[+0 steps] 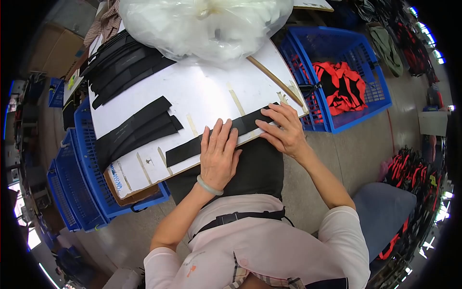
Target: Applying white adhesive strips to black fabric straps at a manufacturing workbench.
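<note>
A long flat strip of black fabric (247, 123) lies along the near edge of a white board. My left hand (218, 158) rests across its middle, fingers stretched out and flat. At the strip's right end my right hand (287, 131) lies with its fingers apart, fingertips on the cloth and thumb near the board's edge. What is under my palms is hidden. Left of my hands sits a small stack of black fabric strips (137, 131), slightly fanned. Farther back is a bigger pile of black strips (127, 67).
A clear plastic bag with white contents (207, 29) covers the back of the white board (159, 94). A wooden stick (275, 80) lies at right. Beyond stands a blue crate (358, 118) with red and black pieces; more blue crates (89, 183) stand at left.
</note>
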{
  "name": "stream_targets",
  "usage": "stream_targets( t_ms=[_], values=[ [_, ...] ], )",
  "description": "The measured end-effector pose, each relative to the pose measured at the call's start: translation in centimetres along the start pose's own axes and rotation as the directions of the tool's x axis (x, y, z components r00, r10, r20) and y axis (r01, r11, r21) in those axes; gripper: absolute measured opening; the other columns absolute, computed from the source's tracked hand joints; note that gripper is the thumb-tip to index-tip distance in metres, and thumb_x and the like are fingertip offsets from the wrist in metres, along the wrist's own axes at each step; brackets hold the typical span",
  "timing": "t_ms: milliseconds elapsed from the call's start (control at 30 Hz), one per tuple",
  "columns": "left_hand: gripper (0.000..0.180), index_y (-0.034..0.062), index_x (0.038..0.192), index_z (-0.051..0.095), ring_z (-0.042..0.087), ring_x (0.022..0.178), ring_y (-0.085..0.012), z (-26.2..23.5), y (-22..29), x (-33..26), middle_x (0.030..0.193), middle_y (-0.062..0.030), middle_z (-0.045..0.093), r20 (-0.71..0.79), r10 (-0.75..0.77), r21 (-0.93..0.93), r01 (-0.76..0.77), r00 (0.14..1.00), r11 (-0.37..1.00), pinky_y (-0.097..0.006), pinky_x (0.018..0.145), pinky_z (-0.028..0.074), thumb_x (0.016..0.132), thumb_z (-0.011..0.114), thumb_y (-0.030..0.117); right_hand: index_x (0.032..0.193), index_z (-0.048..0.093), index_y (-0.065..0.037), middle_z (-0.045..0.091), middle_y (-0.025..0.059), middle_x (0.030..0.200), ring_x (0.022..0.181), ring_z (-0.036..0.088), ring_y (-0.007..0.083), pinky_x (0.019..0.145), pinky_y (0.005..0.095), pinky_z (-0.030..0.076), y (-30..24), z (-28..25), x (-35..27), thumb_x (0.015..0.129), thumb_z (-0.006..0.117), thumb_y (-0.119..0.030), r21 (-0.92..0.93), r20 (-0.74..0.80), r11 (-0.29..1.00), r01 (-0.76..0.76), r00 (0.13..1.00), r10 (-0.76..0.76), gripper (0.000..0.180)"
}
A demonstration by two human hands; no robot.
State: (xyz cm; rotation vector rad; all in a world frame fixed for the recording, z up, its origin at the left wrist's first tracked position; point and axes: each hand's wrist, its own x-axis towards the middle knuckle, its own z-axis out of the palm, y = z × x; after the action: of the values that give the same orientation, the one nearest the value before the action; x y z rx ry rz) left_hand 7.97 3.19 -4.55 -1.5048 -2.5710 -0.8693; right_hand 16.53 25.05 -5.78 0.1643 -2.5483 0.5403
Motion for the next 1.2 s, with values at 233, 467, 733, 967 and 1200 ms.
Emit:
stream_targets(
  t_ms=[233, 467, 733, 967, 1200],
  values=[
    [0.062, 0.0082, 0.134, 0.05, 0.037, 0.134, -0.0355, 0.5, 0.8, -0.1, 0.141, -0.016, 0.043, 0.007, -0.003, 0.062, 0.002, 1.0, 0.998, -0.051, 0.111, 0.025, 0.075, 0.071, 0.007, 0.106, 0.071, -0.013, 0.063, 0.0081, 0.115, 0.114, 0.056, 0.0289, 0.099, 0.046, 0.041, 0.3, 0.1, -0.3, 0.076, 0.074, -0.019, 0.03, -0.048, 0.999, 0.015, 0.999, -0.013, 0.031],
    [0.065, 0.0085, 0.136, 0.049, 0.034, 0.137, -0.0356, 0.8, 0.8, -0.4, 0.144, -0.0157, 0.04, 0.012, -0.008, 0.079, 0.007, 1.0, 0.997, -0.052, 0.112, 0.023, 0.074, 0.071, 0.008, 0.104, 0.072, -0.014, 0.063, 0.0057, 0.115, 0.113, 0.056, 0.0262, 0.099, 0.0448, 0.042, 0.4, 0.5, -0.4, 0.076, 0.075, -0.022, 0.02, -0.06, 1.0, 0.012, 0.998, -0.011, 0.029],
    [0.072, 0.006, 0.138, 0.044, 0.029, 0.14, -0.0362, 1.2, 1.3, -0.5, 0.148, -0.0159, 0.036, 0.032, -0.03, 0.088, 0.027, 0.999, 0.996, -0.054, 0.113, 0.02, 0.072, 0.072, 0.008, 0.103, 0.072, -0.014, 0.064, 0.0068, 0.113, 0.112, 0.057, 0.0271, 0.099, 0.0454, 0.042, 0.4, 0.9, -0.6, 0.074, 0.076, -0.022, -0.001, -0.093, 1.0, 0.026, 0.995, -0.026, 0.03],
    [0.07, 0.0047, 0.136, 0.044, 0.029, 0.14, -0.037, 2.2, 1.0, -0.8, 0.147, -0.0172, 0.037, 0.002, 0.006, 0.181, -0.006, 1.0, 0.984, -0.053, 0.113, 0.022, 0.072, 0.071, 0.009, 0.1, 0.073, -0.013, 0.065, 0.0079, 0.112, 0.112, 0.058, 0.0282, 0.099, 0.0463, 0.042, 0.4, 0.8, -0.5, 0.073, 0.076, -0.02, -0.019, -0.082, 1.0, 0.022, 0.996, -0.023, 0.028],
    [0.055, 0.0034, 0.132, 0.049, 0.033, 0.138, -0.0367, 2.4, 0.8, -0.9, 0.145, -0.0173, 0.041, -0.049, 0.032, 0.203, -0.021, 0.998, 0.979, -0.052, 0.112, 0.024, 0.079, 0.064, 0.01, 0.1, 0.074, -0.012, 0.065, 0.0085, 0.112, 0.113, 0.057, 0.0285, 0.099, 0.0466, 0.041, 0.3, 0.9, -0.5, 0.073, 0.076, -0.019, -0.016, -0.066, 1.0, 0.027, 0.997, -0.028, 0.028]
  ],
)
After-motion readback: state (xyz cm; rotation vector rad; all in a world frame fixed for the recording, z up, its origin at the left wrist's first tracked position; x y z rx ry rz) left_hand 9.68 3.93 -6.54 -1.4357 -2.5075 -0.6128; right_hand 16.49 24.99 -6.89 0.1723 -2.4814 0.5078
